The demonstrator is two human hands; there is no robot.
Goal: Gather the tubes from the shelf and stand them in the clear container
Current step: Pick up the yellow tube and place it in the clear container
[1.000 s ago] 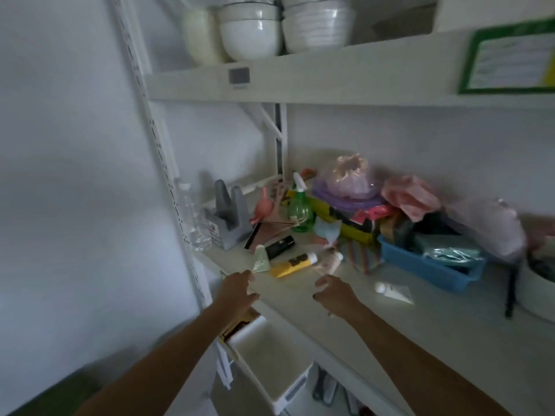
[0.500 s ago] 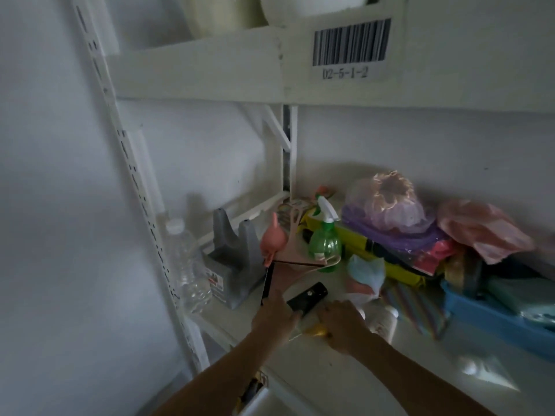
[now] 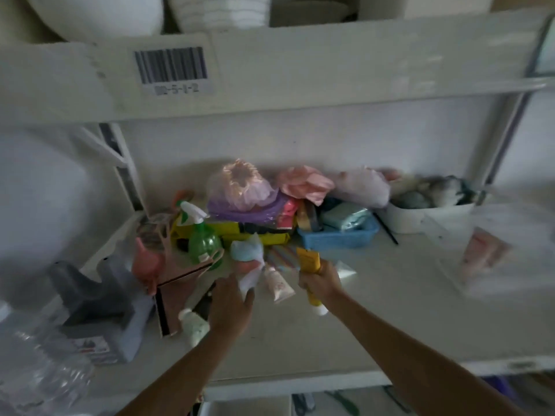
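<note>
My right hand [image 3: 320, 283] is closed around a yellow tube [image 3: 308, 260], held upright over the shelf with its white cap pointing down. My left hand [image 3: 230, 306] grips a pale green tube [image 3: 194, 323] with a white cap; a black tube [image 3: 205, 298] lies right beside its thumb. Between my hands a pinkish-white tube [image 3: 278, 284] rests on the shelf board [image 3: 375, 319]. A small white tube [image 3: 346, 270] lies just beyond my right hand. The clear container [image 3: 450, 235] stands at the right, blurred, with pink tubes [image 3: 483, 254] inside it.
A green spray bottle [image 3: 203, 242], a blue basket [image 3: 339, 236] and piled bags crowd the back of the shelf. A grey tape dispenser [image 3: 96, 298], a brown box [image 3: 180, 283] and a plastic bottle [image 3: 39, 370] are at the left. A white tub [image 3: 426, 219] is behind the container.
The view has swung right and closer. My right hand has lifted the yellow tube off the shelf. My left hand has closed on the pale green tube.
</note>
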